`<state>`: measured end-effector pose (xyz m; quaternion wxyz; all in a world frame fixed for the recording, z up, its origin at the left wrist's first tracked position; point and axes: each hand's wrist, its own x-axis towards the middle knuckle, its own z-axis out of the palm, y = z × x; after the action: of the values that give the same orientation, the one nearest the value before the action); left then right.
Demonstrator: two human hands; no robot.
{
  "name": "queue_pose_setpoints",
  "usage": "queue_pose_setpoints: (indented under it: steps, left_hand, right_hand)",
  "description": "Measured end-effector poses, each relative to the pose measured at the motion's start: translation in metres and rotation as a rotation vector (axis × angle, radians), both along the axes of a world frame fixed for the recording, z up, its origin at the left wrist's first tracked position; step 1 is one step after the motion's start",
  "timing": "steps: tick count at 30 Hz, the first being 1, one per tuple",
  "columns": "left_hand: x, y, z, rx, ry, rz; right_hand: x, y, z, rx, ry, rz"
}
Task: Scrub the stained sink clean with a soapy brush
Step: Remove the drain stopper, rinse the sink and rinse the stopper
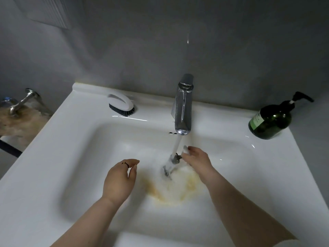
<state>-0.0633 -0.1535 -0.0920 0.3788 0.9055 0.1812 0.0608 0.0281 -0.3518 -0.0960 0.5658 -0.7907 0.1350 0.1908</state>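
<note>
Far left, off the sink: a metal fitting (pixel 19 102) is being seen above a brownish mottled surface (pixel 21 123), too blurred to identify. Brush (pixel 121 104), white handle and dark bristles, is being left bristles-down on the back ledge of the sink (pixel 53 139), left of the faucet and well apart from both hands; nothing is touching it. Left hand (pixel 119 179) is being held over the left part of the basin, ring (pixel 125 164) on one finger, fingers loosely curled with thumb and fingertips near each other, nothing being gripped. Faucet (pixel 182 107), chrome, is being run: a water stream (pixel 177 147) is being poured straight down onto the drain (pixel 169 168) area. Yellow-brown stain (pixel 167 193) is being shown on the basin floor, around and in front of the drain, between the two forearms, with water being spread across it. Right hand (pixel 195 161) is being held just right of the stream, fingertips being wetted at its edge; something pale is being blurred there, so whether anything is being pinched cannot be told. Soap bottle (pixel 270 120), dark green with a black pump, is being left standing on the right rear corner of the ledge, well apart from the right hand.
</note>
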Motion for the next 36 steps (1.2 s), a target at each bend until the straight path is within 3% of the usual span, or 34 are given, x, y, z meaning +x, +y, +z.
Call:
queue_pose_setpoints:
  steps: [6,9,14,19,23,26,32,36]
  left_hand:
    - [0.002,-0.003,0.001,-0.006,-0.004,-0.022]
    - [0.001,-0.003,0.0,-0.003,-0.005,-0.026]
    - [-0.001,-0.002,-0.002,0.019,0.009,-0.033]
    - [0.003,-0.009,-0.001,0.032,0.011,-0.069]
    - [0.007,-0.023,0.002,0.028,-0.007,-0.124]
    - [0.011,-0.035,0.005,0.029,-0.013,-0.169]
    - [0.017,-0.077,0.009,0.006,-0.024,-0.305]
    - [0.022,-0.106,0.012,-0.009,-0.048,-0.381]
  right_hand:
    - [0.005,0.008,0.013,0.309,0.119,-0.041]
    - [0.005,0.013,0.016,0.364,0.177,0.004]
    - [0.002,0.003,0.023,0.115,0.133,0.107]
    - [-0.005,-0.023,0.021,-0.302,-0.132,0.127]
    - [-0.017,-0.047,0.019,-0.43,-0.092,0.234]
    - [-0.023,-0.062,0.025,-0.524,-0.121,0.119]
    - [-0.034,-0.107,0.041,-0.286,-0.186,-0.147]
    - [-0.042,-0.145,0.052,-0.288,-0.314,-0.382]
